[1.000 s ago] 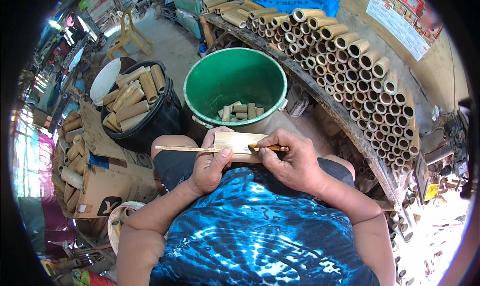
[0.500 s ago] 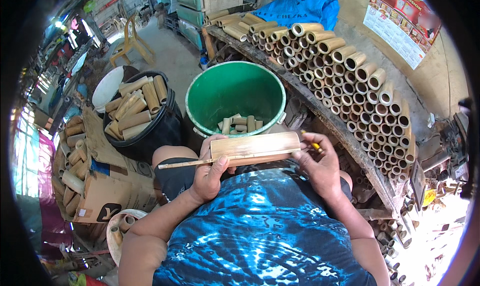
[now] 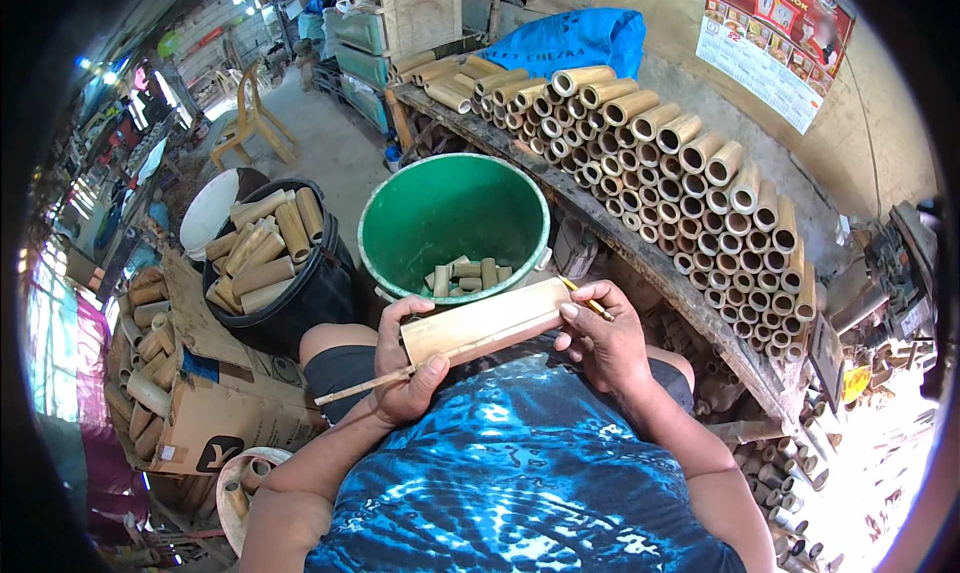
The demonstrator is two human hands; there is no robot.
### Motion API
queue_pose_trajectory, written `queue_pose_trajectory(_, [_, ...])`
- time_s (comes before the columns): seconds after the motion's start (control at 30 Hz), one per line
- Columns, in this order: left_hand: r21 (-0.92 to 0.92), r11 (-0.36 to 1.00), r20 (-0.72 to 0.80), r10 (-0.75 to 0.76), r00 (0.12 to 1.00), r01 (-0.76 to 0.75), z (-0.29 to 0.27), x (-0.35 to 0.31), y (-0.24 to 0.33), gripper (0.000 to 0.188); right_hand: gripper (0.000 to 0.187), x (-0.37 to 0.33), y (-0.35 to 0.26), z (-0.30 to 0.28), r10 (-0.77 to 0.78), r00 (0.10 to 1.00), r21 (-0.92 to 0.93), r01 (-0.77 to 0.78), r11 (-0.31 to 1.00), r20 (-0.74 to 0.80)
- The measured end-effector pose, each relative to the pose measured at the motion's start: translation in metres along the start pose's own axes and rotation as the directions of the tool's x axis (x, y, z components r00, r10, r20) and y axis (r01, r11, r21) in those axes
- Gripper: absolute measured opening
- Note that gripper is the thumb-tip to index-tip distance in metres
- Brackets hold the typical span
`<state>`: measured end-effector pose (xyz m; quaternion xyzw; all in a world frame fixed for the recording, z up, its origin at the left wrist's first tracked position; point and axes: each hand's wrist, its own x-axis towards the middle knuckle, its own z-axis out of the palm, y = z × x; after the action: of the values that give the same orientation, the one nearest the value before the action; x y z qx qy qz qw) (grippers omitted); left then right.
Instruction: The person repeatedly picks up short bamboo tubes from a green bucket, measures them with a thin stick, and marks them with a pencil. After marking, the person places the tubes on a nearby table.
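Observation:
A pale bamboo tube (image 3: 485,318) lies slantwise above my lap, its right end higher than its left. My left hand (image 3: 405,391) is closed around the tube's left end, thumb on the near side. It also grips a thin bamboo strip (image 3: 360,385) that sticks out to the left; how far the strip runs along the tube is hard to see. My right hand (image 3: 612,348) pinches a yellow pencil (image 3: 588,300), its upper end near the tube's right end. The right thumb and fingers are at that end of the tube.
A green tub (image 3: 450,213) with several short bamboo pieces stands ahead. Left of it, a black bucket (image 3: 320,293) and a cardboard box (image 3: 235,418) hold bamboo tubes. Many tubes (image 3: 690,193) are stacked on a wooden bench (image 3: 640,248) at right, with a blue sack (image 3: 575,43) behind.
The tube has turned from nearly level to slanted, with its right end raised. The pencil has swung in my right hand and lies closer to the tube's end. The head view has shifted slightly.

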<state>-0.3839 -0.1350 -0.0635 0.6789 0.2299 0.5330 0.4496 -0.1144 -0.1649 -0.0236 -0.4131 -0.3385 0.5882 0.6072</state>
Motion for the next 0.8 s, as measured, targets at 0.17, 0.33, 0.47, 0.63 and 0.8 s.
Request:
queue_pose_trajectory(0.17, [0.079,0.996,-0.039,0.05,0.998,-0.046,0.001,0.001,0.001,0.055,0.014,-0.004,0.007,0.0,-0.142,0.99,-0.063,0.141,0.988,-0.004])
queue_pose_trajectory(0.33, [-0.259,0.935,-0.007,-0.251,0.968,0.241,0.006,0.003,0.002,0.048,0.012,-0.005,0.01,-0.001,-0.255,0.967,-0.158,0.252,0.955,-0.004])
queue_pose_trajectory(0.47, [-0.166,0.977,-0.069,-0.145,0.987,0.132,0.007,0.002,0.002,0.054,0.01,-0.005,0.008,-0.001,-0.23,0.973,-0.106,0.226,0.968,-0.027])
queue_pose_trajectory(0.63, [-0.11,0.99,-0.061,-0.092,0.994,0.085,0.006,0.004,0.001,0.051,0.012,-0.001,0.01,0.007,-0.262,0.962,-0.129,0.251,0.959,-0.076])
queue_pose_trajectory(0.8, [-0.075,0.995,-0.099,-0.076,0.992,0.068,0.009,0.006,0.0,0.048,0.018,-0.003,0.011,0.01,-0.312,0.946,-0.274,0.279,0.92,-0.086])
